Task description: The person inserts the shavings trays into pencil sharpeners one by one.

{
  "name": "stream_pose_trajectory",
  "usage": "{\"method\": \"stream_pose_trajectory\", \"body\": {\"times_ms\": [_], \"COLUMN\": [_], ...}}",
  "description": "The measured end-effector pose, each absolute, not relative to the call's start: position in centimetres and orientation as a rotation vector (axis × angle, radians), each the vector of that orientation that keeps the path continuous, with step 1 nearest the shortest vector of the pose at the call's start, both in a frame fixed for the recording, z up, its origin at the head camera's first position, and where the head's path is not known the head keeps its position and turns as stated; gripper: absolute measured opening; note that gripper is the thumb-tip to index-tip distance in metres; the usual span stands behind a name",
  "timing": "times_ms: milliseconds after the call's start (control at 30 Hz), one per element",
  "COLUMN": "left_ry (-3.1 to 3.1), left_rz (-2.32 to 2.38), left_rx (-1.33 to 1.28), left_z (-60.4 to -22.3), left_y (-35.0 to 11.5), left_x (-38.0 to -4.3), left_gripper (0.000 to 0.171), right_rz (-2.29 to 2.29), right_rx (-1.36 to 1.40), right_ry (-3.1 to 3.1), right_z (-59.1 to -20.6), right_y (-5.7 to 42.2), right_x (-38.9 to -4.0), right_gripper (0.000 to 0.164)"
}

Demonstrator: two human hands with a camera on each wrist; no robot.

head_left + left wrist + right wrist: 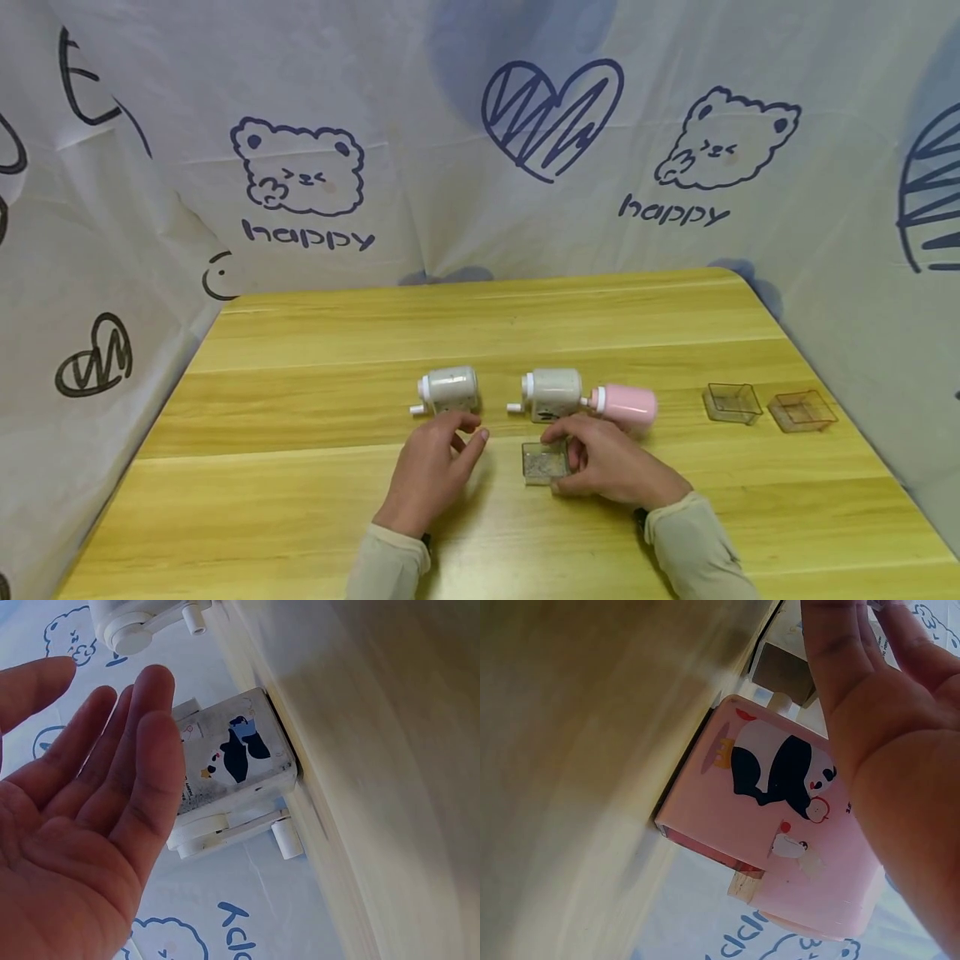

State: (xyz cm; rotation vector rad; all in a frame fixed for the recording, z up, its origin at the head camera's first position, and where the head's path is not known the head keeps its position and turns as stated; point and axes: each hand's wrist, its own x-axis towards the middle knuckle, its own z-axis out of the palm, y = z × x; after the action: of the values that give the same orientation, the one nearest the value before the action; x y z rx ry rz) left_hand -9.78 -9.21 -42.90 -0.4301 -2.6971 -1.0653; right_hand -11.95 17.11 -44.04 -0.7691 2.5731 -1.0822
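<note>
Two grey-white hand-crank pencil sharpeners stand near the middle of the table. My left hand point(435, 467) is just in front of the left grey sharpener point(454, 388), its fingers loosely extended and holding nothing. In the left wrist view, a penguin picture shows on a grey sharpener point(240, 750) behind the fingers. My right hand point(615, 462) grips a small see-through shavings drawer point(542, 465) by its right end, thumb at the near side and fingers at the far side. Behind that drawer is the right grey sharpener point(557, 393). Beside it sits a pink sharpener point(628, 405), with a panda picture in the right wrist view.
Toward the right side of the wooden table point(300, 517) lie a dark-tinted clear drawer point(732, 404) and an orange-tinted one point(802, 412). A white cloth point(420, 150) with drawn bears and hearts hangs behind the table and along its sides.
</note>
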Motion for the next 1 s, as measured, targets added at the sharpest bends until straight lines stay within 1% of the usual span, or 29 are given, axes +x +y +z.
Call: {"method": "stream_pose_trajectory", "body": {"times_ms": [333, 467, 633, 700, 867, 933, 1000], "left_ry": [-2.591, -2.49, -2.399, -2.403, -2.531, -2.607, -2.663], "left_rz": [-1.035, -1.067, -1.131, -1.159, -1.171, -1.143, -1.12], "left_rx": [-0.309, -0.255, -0.177, -0.16, -0.167, -0.179, -0.197], "left_z": [-42.7, -42.7, -42.7, -42.7, -42.9, -43.1, -43.4], "left_y": [-9.4, -9.4, -9.6, -9.8, -10.2, -10.4, -10.5], "left_x": [-9.9, -10.1, -10.2, -10.3, -10.6, -10.8, -10.9], "left_gripper": [0.023, 0.028, 0.04, 0.048, 0.076, 0.082, 0.083], "right_rz": [-1.054, -1.048, -1.058, -1.063, -1.06, -1.054, -1.047], "right_rx": [-0.774, -0.778, -0.78, -0.781, -0.78, -0.779, -0.779], "right_ry": [2.573, 2.571, 2.563, 2.561, 2.567, 2.57, 2.572], "right_z": [-43.9, -43.9, -44.0, -44.0, -44.1, -44.1, -44.1], "right_y": [17.1, 17.1, 17.1, 17.1, 17.1, 17.0, 17.0], "right_x": [-12.0, -12.0, -12.0, -12.0, -12.0, -12.0, -12.1], "right_gripper": [0.05, 0.05, 0.05, 0.05, 0.05, 0.05, 0.05]}}
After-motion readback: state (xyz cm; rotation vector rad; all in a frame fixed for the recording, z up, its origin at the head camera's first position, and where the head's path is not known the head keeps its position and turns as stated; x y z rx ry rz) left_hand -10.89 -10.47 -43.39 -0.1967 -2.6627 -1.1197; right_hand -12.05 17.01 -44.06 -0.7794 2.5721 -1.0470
